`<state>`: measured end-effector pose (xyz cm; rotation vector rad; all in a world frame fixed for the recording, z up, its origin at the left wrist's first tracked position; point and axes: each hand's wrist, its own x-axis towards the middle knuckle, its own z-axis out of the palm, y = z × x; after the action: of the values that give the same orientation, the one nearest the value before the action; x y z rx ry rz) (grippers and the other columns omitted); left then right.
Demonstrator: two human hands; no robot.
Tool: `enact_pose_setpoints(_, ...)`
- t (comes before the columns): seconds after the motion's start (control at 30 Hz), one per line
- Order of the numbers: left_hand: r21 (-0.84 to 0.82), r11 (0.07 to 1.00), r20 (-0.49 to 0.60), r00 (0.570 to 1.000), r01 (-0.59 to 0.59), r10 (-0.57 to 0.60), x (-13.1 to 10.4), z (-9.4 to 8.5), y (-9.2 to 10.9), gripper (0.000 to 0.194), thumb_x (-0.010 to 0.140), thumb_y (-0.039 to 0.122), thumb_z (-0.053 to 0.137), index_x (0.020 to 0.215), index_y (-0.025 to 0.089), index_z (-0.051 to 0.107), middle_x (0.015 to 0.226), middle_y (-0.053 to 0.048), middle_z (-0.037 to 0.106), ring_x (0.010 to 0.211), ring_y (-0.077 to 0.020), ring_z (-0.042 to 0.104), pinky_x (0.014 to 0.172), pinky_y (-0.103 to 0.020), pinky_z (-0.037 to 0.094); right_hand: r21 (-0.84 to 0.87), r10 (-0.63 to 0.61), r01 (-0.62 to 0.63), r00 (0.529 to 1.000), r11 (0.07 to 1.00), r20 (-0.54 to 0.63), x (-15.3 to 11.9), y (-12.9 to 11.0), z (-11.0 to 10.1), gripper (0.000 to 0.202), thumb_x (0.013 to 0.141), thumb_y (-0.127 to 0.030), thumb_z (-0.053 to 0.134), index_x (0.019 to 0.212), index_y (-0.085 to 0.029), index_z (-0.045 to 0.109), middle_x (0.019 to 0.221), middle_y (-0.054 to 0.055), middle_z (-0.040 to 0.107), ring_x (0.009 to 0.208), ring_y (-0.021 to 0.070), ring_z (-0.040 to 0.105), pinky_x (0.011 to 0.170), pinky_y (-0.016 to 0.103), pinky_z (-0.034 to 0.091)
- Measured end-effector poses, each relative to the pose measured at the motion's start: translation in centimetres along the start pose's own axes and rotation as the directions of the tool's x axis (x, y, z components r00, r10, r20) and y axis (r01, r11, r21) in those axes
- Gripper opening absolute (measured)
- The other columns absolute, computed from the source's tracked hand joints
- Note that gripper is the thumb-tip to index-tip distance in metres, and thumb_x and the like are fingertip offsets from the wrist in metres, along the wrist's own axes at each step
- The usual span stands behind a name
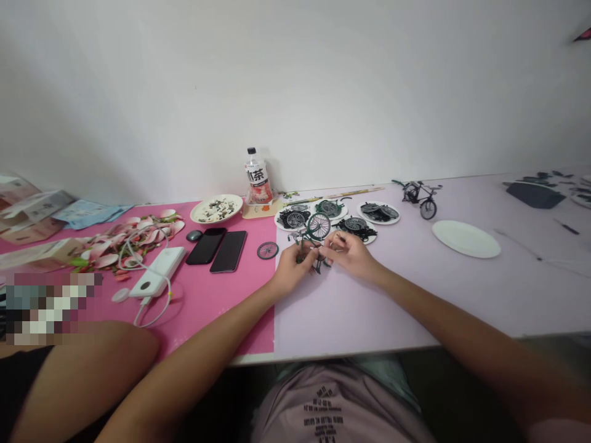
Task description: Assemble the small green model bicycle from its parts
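My left hand [295,266] is closed on a small dark model bicycle [318,227], tilted so that one spoked wheel stands up above the fingers. Close against it on the right, my right hand [346,251] pinches at the model's side; whatever its fingertips hold is too small to make out. A loose black wheel [268,250] lies on the pink mat, left of my hands. Behind them are white plates of dark parts, among them one plate [378,213] with wheels. An upright model bicycle [419,198] stands at the back right.
An oval white plate [466,239] lies to the right. Two phones [228,251], a white power bank [158,272] with a cable, pink pieces [108,246], a bowl [217,210] and a bottle [258,178] are on the left. Another person's leg [87,375] shows at lower left.
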<state>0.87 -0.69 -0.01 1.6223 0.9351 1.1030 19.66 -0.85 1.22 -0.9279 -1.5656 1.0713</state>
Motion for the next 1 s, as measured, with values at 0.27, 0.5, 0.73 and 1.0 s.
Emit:
enact_pose_setpoints(0.27,-0.011,1.0,-0.043,0.999,0.005,-0.005,0.04,0.0,-0.01,0.046,0.087,0.055,0.07,0.105,0.012,0.067,0.084,-0.006,0.071,0.057,-0.0112,0.062,0.056,-0.024,0.054,-0.015,0.067,-0.068,0.996,0.998,-0.065,0.18,0.5,-0.23,0.054,0.083,-0.062,0.073,0.075,-0.025,0.035,0.067,-0.002,0.06,0.055,0.0137,0.058,0.044,0.024,0.039)
enact_pose_setpoints(0.5,0.019,1.0,-0.054,0.999,0.005,-0.004,0.12,-0.05,-0.17,0.044,0.088,0.055,0.068,0.1,0.013,0.067,0.081,-0.005,0.07,0.058,-0.0118,0.062,0.055,-0.024,0.054,0.017,0.032,-0.031,0.998,0.999,-0.055,0.24,0.47,0.1,0.06,0.078,-0.058,0.079,0.073,-0.024,0.03,0.095,0.005,0.068,0.061,0.0134,0.064,0.042,0.023,0.042)
enact_pose_setpoints(0.73,0.053,0.998,-0.094,0.995,-0.015,0.02,0.16,-0.13,-0.17,0.044,0.089,0.057,0.066,0.1,0.015,0.066,0.081,-0.004,0.069,0.061,-0.0133,0.063,0.057,-0.025,0.056,-0.002,0.028,-0.028,0.999,1.0,-0.04,0.18,0.43,-0.03,0.057,0.079,-0.056,0.08,0.07,-0.024,0.034,0.087,0.004,0.068,0.062,0.0137,0.061,0.046,0.025,0.043)
enact_pose_setpoints(1.0,0.062,0.996,-0.07,0.996,-0.057,0.061,-0.06,-0.28,-0.19,0.049,0.098,0.062,0.051,0.109,0.017,0.063,0.087,-0.003,0.066,0.058,-0.0135,0.063,0.054,-0.025,0.051,0.006,0.061,-0.061,0.998,0.998,-0.008,0.29,0.5,0.0,0.055,0.078,-0.058,0.08,0.071,-0.022,0.038,0.092,0.006,0.069,0.063,0.0137,0.062,0.046,0.025,0.043)
